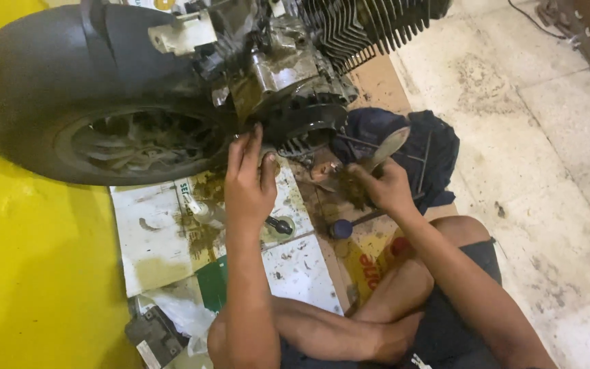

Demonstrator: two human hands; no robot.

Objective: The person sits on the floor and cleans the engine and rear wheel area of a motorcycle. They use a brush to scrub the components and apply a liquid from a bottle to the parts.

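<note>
- We counted one yellow floor strip at the far left, running along the edge of the printed cardboard sheets.
- One wheel stood above that cardboard under one dark mudguard, its tyre touching the sheets.
- One engine, greasy and finned, sat just right of the wheel, its lower cover close over the cardboard.
- Our left hand reached up to the engine's underside, fingers straight and unclenched, tips touching the metal, gripping nothing.
- One dark-handled tool lay on the cardboard just beside that hand's wrist.
- One blue-handled screwdriver lay between our two forearms.
- Our right hand was closed around one pale flat blade, held tilted beside the engine cover.
- One dark blue cloth lay behind that hand.
- One tiled floor gave open room on the right.
</note>
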